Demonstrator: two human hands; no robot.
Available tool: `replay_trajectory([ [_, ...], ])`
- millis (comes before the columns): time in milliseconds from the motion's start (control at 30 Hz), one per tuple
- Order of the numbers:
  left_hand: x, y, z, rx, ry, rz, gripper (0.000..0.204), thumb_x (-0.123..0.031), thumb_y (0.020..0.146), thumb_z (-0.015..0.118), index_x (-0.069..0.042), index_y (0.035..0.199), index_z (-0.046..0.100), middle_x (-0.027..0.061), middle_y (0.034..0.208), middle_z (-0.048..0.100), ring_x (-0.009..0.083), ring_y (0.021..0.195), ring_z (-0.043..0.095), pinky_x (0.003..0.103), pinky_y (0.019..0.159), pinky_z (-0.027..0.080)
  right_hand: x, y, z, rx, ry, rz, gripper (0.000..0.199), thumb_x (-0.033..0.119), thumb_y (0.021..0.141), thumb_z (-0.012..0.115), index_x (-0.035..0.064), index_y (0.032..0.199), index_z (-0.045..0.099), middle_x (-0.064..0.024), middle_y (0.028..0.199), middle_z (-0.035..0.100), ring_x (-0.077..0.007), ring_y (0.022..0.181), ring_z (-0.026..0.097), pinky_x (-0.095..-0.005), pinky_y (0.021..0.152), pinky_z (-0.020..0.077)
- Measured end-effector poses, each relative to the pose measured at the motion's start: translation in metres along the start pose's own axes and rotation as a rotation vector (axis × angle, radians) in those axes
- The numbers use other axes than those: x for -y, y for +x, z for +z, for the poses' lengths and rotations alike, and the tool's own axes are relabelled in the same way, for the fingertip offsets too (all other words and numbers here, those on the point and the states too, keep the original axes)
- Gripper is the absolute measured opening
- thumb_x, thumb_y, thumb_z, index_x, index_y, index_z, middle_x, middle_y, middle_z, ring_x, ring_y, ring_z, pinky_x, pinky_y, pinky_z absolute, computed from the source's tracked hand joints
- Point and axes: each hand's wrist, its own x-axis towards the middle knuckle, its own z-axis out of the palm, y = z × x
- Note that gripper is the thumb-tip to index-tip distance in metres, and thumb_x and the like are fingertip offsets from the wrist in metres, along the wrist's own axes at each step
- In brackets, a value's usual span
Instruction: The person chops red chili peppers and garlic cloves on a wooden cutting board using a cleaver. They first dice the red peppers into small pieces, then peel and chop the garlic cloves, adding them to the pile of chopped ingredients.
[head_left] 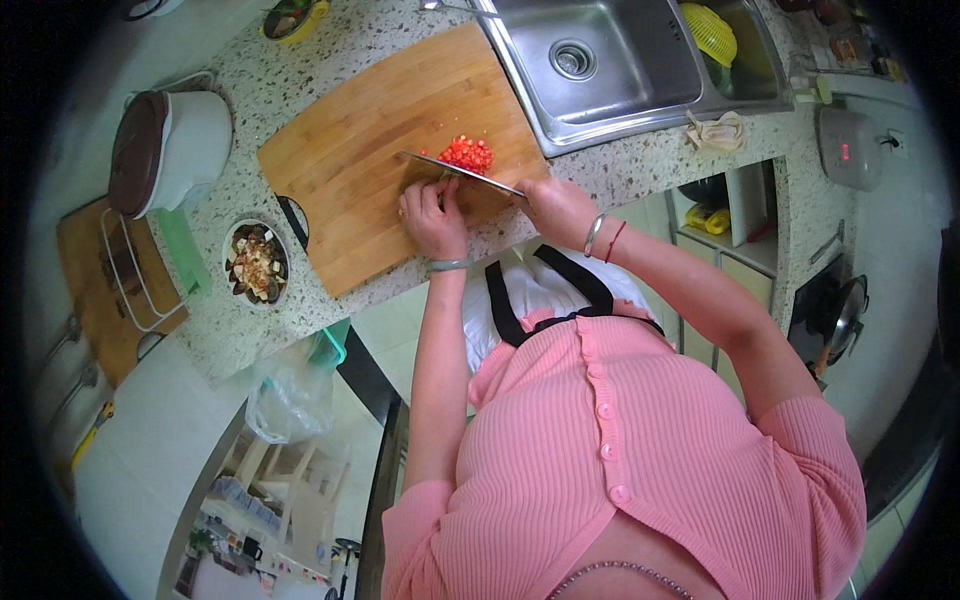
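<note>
Speckled stone counter (640,175) runs across the upper part of the view, and on it lies a large wooden cutting board (360,150), turned at an angle, with one corner near the steel sink (600,60). On the board, close to its right edge, there is a small heap of chopped red pepper (467,153). A cleaver (455,170) with a wide steel blade stands on its edge just beside this heap, on the side nearer to the person.

Right hand (555,205) is closed around the handle of the cleaver, fingers wrapped and pressed together; the handle itself is hidden inside the fist. Left hand (433,215) rests at the blade, near its far end, with the fingers (425,195) bent and held close together, the tips touching the flat of the blade or the board just by it; I cannot tell which. Both wrists carry bracelets.

Left of the board, a small bowl (257,263) with dark and pale pieces of food stands on the counter, and farther left a white rice cooker (170,150) with a brown lid. In the second basin of the sink lies a yellow strainer (710,32). A folded cloth (716,131) sits on the counter edge under the sink
</note>
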Motion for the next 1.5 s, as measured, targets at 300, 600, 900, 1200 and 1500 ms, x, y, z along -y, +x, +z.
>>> replay_trajectory([
  [300, 0.002, -0.005, 0.001, 0.004, 0.014, -0.050, 0.020, -0.019, 0.079, 0.074, -0.004, 0.078, 0.061, 0.0138, 0.082, 0.056, 0.0346, 0.082, 0.054, 0.045, 0.071, 0.043, 0.006, -0.014, -0.019, 0.033, -0.026, 0.002, 0.022, 0.023, 0.091, 0.056, 0.0020, 0.087, 0.064, -0.0221, 0.076, 0.065, -0.0402, 0.075, 0.065, -0.0491, 0.065, 0.0517],
  [600, 0.002, -0.001, -0.001, 0.037, -0.006, -0.044, 0.017, -0.018, 0.082, 0.071, -0.005, 0.079, 0.061, 0.0139, 0.082, 0.055, 0.0356, 0.081, 0.054, 0.045, 0.071, 0.042, 0.014, 0.005, -0.007, 0.078, -0.089, 0.025, 0.015, 0.012, 0.088, 0.053, 0.0024, 0.092, 0.063, -0.0214, 0.082, 0.067, -0.0396, 0.076, 0.066, -0.0479, 0.066, 0.0530],
  [900, 0.002, -0.005, -0.003, 0.026, -0.016, -0.054, 0.015, -0.015, 0.081, 0.071, -0.004, 0.080, 0.061, 0.0146, 0.085, 0.056, 0.0364, 0.081, 0.053, 0.046, 0.073, 0.042, 0.020, -0.002, -0.024, 0.049, -0.048, -0.037, 0.022, 0.021, 0.093, 0.054, 0.0018, 0.092, 0.064, -0.0225, 0.078, 0.066, -0.0401, 0.076, 0.066, -0.0490, 0.067, 0.0521],
  [1200, 0.003, -0.002, -0.005, 0.066, -0.003, -0.051, 0.014, -0.015, 0.081, 0.071, -0.004, 0.080, 0.062, 0.0134, 0.084, 0.056, 0.0350, 0.082, 0.054, 0.045, 0.073, 0.042, 0.011, 0.001, 0.001, 0.003, -0.069, -0.019, 0.021, 0.019, 0.093, 0.052, 0.0022, 0.092, 0.064, -0.0222, 0.079, 0.067, -0.0397, 0.075, 0.066, -0.0480, 0.066, 0.0528],
  [1500, 0.001, -0.006, -0.006, 0.052, -0.018, -0.061, 0.015, -0.015, 0.082, 0.070, -0.003, 0.081, 0.061, 0.0144, 0.082, 0.054, 0.0357, 0.081, 0.053, 0.046, 0.071, 0.042, 0.021, -0.002, -0.027, 0.079, -0.058, -0.041, 0.026, 0.024, 0.094, 0.054, 0.0010, 0.088, 0.064, -0.0227, 0.080, 0.066, -0.0414, 0.075, 0.065, -0.0489, 0.067, 0.0522],
])
